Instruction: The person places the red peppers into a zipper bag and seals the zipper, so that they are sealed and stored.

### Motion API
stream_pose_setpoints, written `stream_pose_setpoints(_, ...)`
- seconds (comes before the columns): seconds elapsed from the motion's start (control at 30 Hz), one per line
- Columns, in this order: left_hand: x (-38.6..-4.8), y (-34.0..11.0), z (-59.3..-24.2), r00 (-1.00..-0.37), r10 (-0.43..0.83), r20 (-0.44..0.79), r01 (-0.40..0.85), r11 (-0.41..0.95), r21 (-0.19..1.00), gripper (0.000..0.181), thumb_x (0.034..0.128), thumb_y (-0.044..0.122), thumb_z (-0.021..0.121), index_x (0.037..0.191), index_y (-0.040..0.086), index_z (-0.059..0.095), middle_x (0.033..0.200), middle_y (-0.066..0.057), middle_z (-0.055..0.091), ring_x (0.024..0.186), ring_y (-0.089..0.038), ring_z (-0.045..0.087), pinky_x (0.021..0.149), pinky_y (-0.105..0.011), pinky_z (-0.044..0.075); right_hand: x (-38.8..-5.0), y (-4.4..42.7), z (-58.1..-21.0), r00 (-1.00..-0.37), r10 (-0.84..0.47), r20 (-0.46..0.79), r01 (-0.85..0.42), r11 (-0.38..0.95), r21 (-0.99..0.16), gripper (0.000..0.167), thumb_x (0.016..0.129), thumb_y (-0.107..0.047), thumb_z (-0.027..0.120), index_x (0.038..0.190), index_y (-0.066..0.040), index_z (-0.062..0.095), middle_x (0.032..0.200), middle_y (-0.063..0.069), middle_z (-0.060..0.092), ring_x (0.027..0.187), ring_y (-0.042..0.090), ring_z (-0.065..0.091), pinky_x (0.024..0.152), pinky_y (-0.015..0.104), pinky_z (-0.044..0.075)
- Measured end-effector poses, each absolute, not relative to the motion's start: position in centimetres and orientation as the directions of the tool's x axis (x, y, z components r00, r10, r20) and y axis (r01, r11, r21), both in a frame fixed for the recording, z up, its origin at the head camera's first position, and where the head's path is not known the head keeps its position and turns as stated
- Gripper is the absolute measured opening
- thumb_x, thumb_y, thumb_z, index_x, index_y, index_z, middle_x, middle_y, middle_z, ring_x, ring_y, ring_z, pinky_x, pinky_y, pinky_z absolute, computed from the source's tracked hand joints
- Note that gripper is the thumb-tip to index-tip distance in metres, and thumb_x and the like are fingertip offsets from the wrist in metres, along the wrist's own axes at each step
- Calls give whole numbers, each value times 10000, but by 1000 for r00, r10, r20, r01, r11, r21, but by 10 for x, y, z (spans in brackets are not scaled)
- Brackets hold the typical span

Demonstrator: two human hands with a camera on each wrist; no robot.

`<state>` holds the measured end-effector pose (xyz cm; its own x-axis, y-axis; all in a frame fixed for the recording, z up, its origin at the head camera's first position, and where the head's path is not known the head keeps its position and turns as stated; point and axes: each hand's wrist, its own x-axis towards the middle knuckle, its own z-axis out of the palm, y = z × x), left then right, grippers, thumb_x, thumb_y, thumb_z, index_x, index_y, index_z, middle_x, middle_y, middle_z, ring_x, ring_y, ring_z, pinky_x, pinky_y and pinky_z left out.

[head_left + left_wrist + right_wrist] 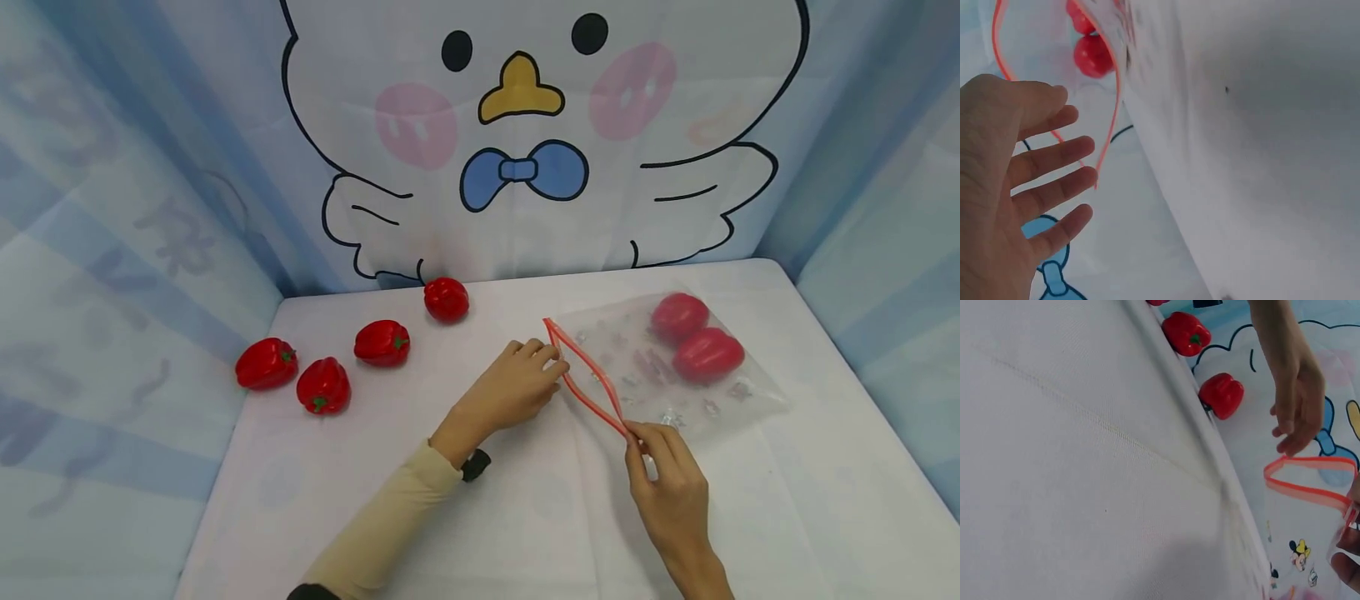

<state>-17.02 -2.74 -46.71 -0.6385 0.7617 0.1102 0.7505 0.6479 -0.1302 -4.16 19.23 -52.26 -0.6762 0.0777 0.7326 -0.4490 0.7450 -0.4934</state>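
A clear zip bag (643,408) with an orange-red rim and small printed figures lies on the table, its mouth gaping toward the left. Two rounded red pieces (708,355), pinkish through the film, are inside; they resemble the peppers outside. My right hand (670,492) pinches the near corner of the rim between thumb and fingers. At the far side of the mouth is my left hand (513,387), its fingers loosely extended and spread in the left wrist view. Whether those fingertips touch the rim (1114,103), I cannot tell.
Several red bell peppers with green stems, one of them the nearest pepper (324,387), lie apart on the left of the white table (300,500). Behind the table hangs a cloth (517,233) with a cartoon figure. Blue-white curtains (97,333) stand at both sides.
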Motion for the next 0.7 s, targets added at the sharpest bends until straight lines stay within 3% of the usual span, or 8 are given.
stream_pose_setpoints(0.17, -175, -63, -459, -745, 658, 111, 652, 753, -94, 458, 1046, 410, 577, 1458, 212, 552, 1435, -18, 606, 1354, -245, 540, 1127, -453, 479, -42, 193, -521, -678, 70, 732, -451, 746, -490, 340, 776, 153, 741, 1078, -2, 765, 954, 103, 715, 770, 192, 648, 839, 31, 447)
stream_pose_setpoints(0.37, -182, -114, -455, -855, 498, 145, 497, 867, -48, 617, 970, 428, 676, 1502, 168, 506, 1514, -96, 549, 1418, -323, 490, 1165, -561, 444, -41, 192, -521, -675, 83, 733, -447, 745, -495, 339, 777, 149, 739, 1077, -6, 769, 948, 102, 715, 768, 192, 645, 839, 30, 441)
stream_pose_setpoints(0.53, -187, -153, -457, -903, 407, 140, 415, 909, 33, 735, 930, 409, 733, 1552, 147, 441, 1587, -148, 464, 1488, -381, 400, 1199, -618, 385, -39, 193, -522, -673, 89, 735, -446, 744, -498, 344, 770, 147, 740, 1074, -9, 772, 941, 95, 715, 769, 188, 639, 845, 27, 435)
stream_pose_setpoints(0.7, -192, -189, -462, -925, 356, 135, 373, 918, 134, 746, 949, 368, 714, 1578, 125, 393, 1634, -171, 394, 1526, -417, 326, 1210, -663, 333, -40, 192, -523, -667, 88, 740, -453, 741, -496, 351, 759, 156, 742, 1068, -8, 773, 935, 96, 714, 765, 188, 639, 844, 30, 435)
